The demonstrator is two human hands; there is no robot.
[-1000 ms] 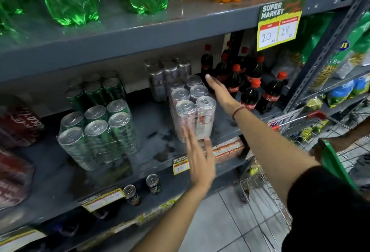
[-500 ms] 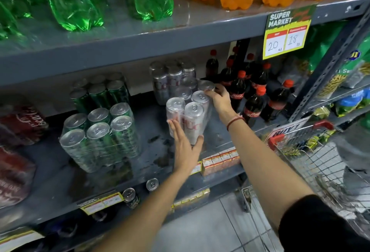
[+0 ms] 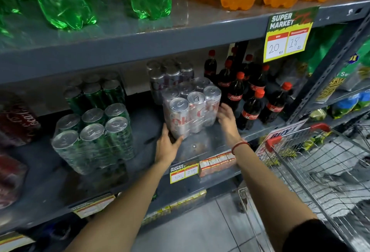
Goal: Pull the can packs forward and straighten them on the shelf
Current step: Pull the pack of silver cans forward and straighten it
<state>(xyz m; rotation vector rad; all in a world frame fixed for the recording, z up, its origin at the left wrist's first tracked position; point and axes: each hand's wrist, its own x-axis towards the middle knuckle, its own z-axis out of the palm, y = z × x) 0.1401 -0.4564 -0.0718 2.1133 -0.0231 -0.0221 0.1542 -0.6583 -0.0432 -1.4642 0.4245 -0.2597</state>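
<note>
Head view: both hands now flank silver can pack [image 3: 191, 109], pulled forward

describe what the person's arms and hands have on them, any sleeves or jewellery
Both forearms are bare down to the hands. The right hand has a thin red thread band around its wrist, and a dark sleeve covers the upper part of that arm. The left hand and its wrist carry nothing visible: no rings, watch or gloves.
</note>
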